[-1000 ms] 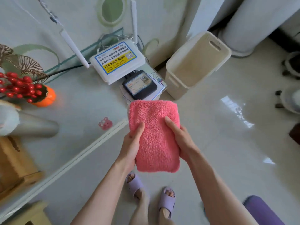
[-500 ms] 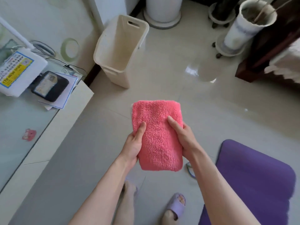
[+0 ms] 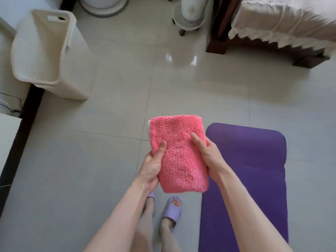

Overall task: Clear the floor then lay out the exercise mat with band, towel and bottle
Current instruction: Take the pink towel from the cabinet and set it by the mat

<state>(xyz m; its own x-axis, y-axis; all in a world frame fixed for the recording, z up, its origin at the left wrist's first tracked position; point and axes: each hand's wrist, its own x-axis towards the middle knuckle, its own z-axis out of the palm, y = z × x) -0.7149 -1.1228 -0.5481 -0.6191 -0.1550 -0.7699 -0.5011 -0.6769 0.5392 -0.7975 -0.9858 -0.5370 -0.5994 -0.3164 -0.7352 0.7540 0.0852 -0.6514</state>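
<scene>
Nearest the camera: two bare forearms reaching forward, and below them two feet in lilac slippers (image 3: 171, 211) standing on the tiled floor (image 3: 91, 170). Left hand (image 3: 151, 166): closed on the left long edge of a folded pink towel (image 3: 179, 153), thumb lying on the upper face, fingers wrapped beneath and out of sight. Right hand (image 3: 209, 155): closed on the right long edge of the same towel, thumb pressed on top, fingers tucked under. Towel: fluffy pile, folded into a thick upright rectangle, held between the two hands above the floor, its far short edge extending well past both thumbs and its near edge hanging above the slippers; a sliver of white shows along its upper left edge. Exercise mat (image 3: 254, 170): purple, unrolled flat on the floor, just to the right of the towel and right hand, running from the lower frame edge to a rounded far end; the right forearm crosses over its left side. Laundry basket (image 3: 45, 55): cream plastic, ribbed inside, with a cut-out handle, standing well apart at far left against a dark skirting. Farthest: a white round base (image 3: 101, 6) at top centre, a white cylindrical stand on a castored tray (image 3: 189, 17), and at top right a dark wooden bed frame (image 3: 216, 46) covered by a cream bedspread (image 3: 283, 24) with a scalloped lace edge.
</scene>
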